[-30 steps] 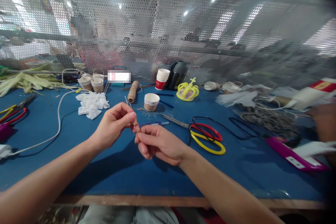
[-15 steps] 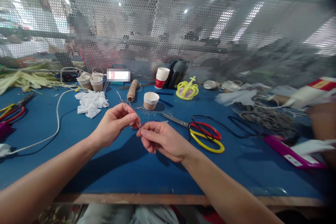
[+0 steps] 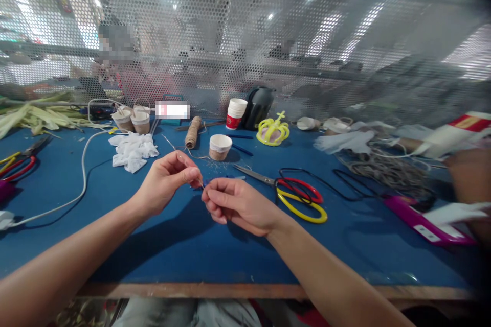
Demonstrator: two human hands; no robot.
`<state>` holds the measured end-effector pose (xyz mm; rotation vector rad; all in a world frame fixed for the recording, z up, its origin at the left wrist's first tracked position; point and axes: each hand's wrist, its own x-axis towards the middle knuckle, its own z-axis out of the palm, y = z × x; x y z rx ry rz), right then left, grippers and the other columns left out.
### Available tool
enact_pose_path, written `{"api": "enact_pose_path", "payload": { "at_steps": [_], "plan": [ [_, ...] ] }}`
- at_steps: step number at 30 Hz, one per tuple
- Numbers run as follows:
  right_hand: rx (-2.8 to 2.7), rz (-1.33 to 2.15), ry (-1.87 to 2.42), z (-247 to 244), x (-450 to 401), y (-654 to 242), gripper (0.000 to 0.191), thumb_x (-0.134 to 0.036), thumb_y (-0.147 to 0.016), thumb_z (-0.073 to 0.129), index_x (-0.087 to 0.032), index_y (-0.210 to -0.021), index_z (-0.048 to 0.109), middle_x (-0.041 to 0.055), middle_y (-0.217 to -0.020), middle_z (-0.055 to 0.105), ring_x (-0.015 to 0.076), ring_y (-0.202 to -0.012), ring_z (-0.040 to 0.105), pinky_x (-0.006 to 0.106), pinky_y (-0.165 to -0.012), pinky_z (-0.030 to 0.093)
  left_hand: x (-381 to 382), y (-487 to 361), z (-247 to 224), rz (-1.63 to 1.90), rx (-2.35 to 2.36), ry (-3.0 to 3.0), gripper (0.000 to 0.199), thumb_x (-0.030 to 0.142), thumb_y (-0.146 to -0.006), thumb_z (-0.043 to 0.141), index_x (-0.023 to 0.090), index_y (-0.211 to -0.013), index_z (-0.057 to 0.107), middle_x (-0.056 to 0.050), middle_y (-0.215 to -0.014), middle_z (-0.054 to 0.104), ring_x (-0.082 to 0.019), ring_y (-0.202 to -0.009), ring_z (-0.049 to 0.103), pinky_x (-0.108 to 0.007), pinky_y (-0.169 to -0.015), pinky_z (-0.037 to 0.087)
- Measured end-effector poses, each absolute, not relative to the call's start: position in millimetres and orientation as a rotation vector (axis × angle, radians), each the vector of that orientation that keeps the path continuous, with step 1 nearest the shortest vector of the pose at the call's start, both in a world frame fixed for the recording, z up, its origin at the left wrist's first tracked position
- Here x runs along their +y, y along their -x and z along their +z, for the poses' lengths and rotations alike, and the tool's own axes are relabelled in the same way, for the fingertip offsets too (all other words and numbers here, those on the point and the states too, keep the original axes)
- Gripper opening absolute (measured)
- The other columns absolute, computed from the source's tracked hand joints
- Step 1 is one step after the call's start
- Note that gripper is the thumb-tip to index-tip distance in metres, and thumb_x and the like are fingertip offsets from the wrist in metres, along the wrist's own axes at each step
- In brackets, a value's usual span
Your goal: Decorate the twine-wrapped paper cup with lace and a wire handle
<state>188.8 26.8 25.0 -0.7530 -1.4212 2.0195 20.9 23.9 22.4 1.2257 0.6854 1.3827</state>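
Note:
My left hand [image 3: 169, 181] is closed in a pinch on a thin, pale twisted string [image 3: 169, 142]. One end of the string sticks up past the knuckles, towards a roll of brown twine [image 3: 193, 133]. My right hand [image 3: 233, 199] pinches the same string, and a short stretch of it shows between the two sets of fingertips. Both hands are raised above the blue table. Beyond them stands a small paper-rimmed brown cup [image 3: 220, 148]. To the right of my right hand lie scissors [image 3: 301, 199] with red and yellow handles, blades half apart.
A yellow crown-shaped piece [image 3: 273, 130], stacked paper cups [image 3: 236, 114] and a dark jug [image 3: 260, 107] stand at the back. White crumpled gloves [image 3: 134, 150] and a white cable [image 3: 85, 163] lie left. A purple power strip [image 3: 425, 222] and grey cord [image 3: 387, 171] are right.
Both hands stay nearly in place, still pinching the string. The right fingers have curled slightly, and the string's free end leans a little further left.

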Motion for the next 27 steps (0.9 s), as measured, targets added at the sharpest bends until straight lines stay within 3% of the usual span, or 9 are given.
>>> {"api": "enact_pose_path", "payload": {
  "at_steps": [6,14,21,27],
  "plan": [
    [-1.807,1.468,0.9,27.7,24.5,-186.4,0.015,-0.027,-0.075,0.058,-0.013,-0.081,0.06,-0.0021,-0.061,0.053,0.006,-0.053,0.047,0.021,-0.052,0.039,24.8,-19.9,21.3,1.356,0.805,-1.261,0.017,0.025,-0.069,0.064,0.014,-0.065,0.052,0.002,-0.055,0.06,-0.008,-0.051,0.055,-0.02,-0.052,0.044],
    [-1.974,1.172,0.951,31.5,21.2,-183.6,0.013,-0.027,-0.078,0.053,-0.016,-0.08,0.06,0.001,-0.068,0.059,0.0101,-0.059,0.054,0.024,-0.058,0.044,22.5,-20.8,28.1,1.36,0.982,-1.356,0.02,0.028,-0.074,0.058,0.013,-0.061,0.054,0.001,-0.054,0.06,-0.008,-0.05,0.055,-0.021,-0.052,0.044],
    [-2.017,1.118,0.94,32.7,21.3,-184.1,0.015,-0.028,-0.08,0.051,-0.017,-0.079,0.061,0.001,-0.065,0.059,0.0112,-0.059,0.055,0.024,-0.058,0.045,21.8,-20.3,29.3,1.346,0.972,-1.36,0.02,0.029,-0.073,0.058,0.013,-0.061,0.055,0.0,-0.054,0.061,-0.009,-0.05,0.056,-0.022,-0.052,0.044],
    [-1.959,1.265,0.975,32.5,20.6,-186.5,0.017,-0.031,-0.079,0.052,-0.015,-0.078,0.06,0.0001,-0.062,0.056,0.0098,-0.056,0.052,0.023,-0.055,0.043,22.9,-21.4,26.5,1.325,0.933,-1.354,0.02,0.029,-0.074,0.058,0.013,-0.061,0.054,0.0,-0.053,0.061,-0.009,-0.05,0.055,-0.022,-0.052,0.044]
  ]
}}
